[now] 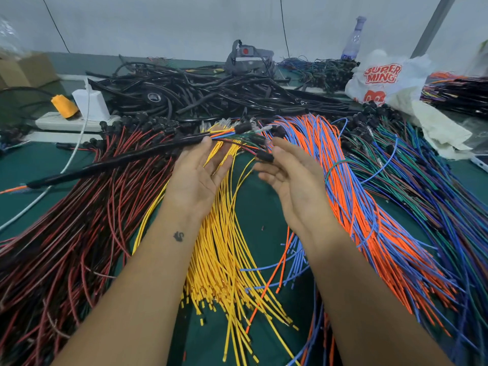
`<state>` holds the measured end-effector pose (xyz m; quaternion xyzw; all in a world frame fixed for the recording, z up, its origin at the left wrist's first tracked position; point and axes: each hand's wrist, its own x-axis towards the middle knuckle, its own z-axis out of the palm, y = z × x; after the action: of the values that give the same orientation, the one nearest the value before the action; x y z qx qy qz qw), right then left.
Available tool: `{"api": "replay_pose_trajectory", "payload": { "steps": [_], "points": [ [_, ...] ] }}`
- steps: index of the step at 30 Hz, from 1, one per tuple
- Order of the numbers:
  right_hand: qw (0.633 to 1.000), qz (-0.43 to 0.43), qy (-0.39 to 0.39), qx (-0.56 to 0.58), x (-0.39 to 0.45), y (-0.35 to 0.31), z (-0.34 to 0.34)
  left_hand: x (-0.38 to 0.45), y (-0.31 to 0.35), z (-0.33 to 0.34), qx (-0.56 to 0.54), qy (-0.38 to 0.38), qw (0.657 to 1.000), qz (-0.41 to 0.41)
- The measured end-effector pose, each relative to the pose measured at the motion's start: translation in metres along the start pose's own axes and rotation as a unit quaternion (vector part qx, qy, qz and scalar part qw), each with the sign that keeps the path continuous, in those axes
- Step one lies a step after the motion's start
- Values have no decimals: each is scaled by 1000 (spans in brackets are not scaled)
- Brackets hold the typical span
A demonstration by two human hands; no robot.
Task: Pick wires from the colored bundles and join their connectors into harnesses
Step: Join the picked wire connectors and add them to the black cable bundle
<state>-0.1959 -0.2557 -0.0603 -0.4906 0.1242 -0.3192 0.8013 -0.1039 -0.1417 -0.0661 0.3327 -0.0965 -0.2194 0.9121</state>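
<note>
My two hands were up: left hand (196, 171) pinched one sleeved harness (116, 162); right hand (286, 175) pinched a black connector (265, 156); four bundles lay on the green mat (253, 207); grey wall (184, 19) behind.

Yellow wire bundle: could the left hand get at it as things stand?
Probably yes. The yellow wire bundle lies uncovered directly beneath the left hand, but that hand already grips the black-sleeved harness at its fingertips.

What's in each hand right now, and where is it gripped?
The left hand pinches the black-sleeved harness at the sleeve's end, where the colored wires fan out. The right hand pinches a black connector on one of those wires.
</note>
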Motion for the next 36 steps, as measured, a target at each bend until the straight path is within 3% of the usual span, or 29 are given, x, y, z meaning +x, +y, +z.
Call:
{"api": "replay_pose_trajectory", "payload": {
  "steps": [7,21,28,36],
  "points": [
    [997,-74,15,26,2,-4,-4,-1,-1,1,-10,11,1000,18],
    [963,-164,81,-198,-1,0,-2,4,-6,-1,38,39,999,9],
    [959,-173,56,-218,1,5,-1,3,-6,-1,20,4,999,29],
    [942,-199,39,-266,3,9,-3,4,-8,-1,70,-18,997,15]
  ]
}}
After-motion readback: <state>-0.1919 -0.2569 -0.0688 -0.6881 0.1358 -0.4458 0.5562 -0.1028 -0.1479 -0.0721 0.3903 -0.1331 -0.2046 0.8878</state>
